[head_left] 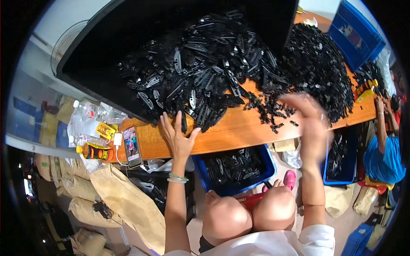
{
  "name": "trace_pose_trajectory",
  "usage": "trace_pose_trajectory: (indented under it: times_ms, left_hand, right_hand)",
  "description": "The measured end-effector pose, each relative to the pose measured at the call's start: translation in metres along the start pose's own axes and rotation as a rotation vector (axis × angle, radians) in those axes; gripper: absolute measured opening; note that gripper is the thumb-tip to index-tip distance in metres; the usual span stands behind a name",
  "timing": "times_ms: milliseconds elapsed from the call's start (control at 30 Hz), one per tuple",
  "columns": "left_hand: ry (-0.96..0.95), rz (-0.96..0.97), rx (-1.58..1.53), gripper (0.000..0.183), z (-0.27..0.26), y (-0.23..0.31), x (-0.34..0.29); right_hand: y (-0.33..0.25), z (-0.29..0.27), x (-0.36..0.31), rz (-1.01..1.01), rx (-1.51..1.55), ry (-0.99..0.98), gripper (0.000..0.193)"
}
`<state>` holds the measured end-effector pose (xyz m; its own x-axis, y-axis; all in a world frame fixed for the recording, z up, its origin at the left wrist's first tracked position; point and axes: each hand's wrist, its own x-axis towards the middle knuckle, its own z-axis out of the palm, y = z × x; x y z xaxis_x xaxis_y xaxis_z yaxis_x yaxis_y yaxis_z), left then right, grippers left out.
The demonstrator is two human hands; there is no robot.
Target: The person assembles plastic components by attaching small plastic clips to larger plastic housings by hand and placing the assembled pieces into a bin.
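My left hand (178, 140) rests at the front edge of a heap of long black plastic clip-like parts (200, 77), its fingers spread. One black piece (184, 123) lies between its fingers and thumb, and I see no grip on it. To the right, my right hand (305, 117) is smeared by motion above the table edge, so its fingers cannot be made out. Beside it lies a scatter of small black plastic pieces (267, 109), which runs into a larger pile of the same small pieces (318, 70).
A black bin (92, 81) lies open around the long parts on the wooden table (239, 132). A phone (132, 147) and an orange-labelled bottle (97, 152) are at the left. Below stands a blue crate (270, 173) of black parts. Another person (382, 158) works at the far right.
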<state>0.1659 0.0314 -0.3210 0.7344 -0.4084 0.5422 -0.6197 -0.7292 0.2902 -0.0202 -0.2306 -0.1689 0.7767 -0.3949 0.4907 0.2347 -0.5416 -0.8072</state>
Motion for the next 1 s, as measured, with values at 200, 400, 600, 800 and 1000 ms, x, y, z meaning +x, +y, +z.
trace_pose_trajectory:
  times_ms: [200, 400, 600, 800, 1000]
  left_hand:
    - [-0.02, -0.006, -0.186, 0.058, 0.053, 0.054, 0.027]
    - [-0.139, 0.047, -0.313, 0.049, 0.045, 0.059, 0.019]
    - [0.071, 0.142, -0.245, 0.046, 0.036, 0.065, 0.006]
    - [0.196, -0.171, 0.066, 0.068, 0.028, 0.007, 0.026]
    - [0.008, -0.099, -0.008, 0.05, 0.054, 0.045, 0.027]
  right_hand:
    - [0.109, 0.127, -0.026, -0.427, -0.545, -0.505, 0.052]
    - [0.119, 0.147, -0.03, -0.303, -0.54, -0.507, 0.064]
    - [0.127, 0.139, -0.029, -0.287, -0.506, -0.428, 0.069]
    - [0.121, 0.147, -0.031, -0.368, -0.481, -0.459, 0.068]
    - [0.13, 0.139, -0.033, -0.332, -0.46, -0.463, 0.063]
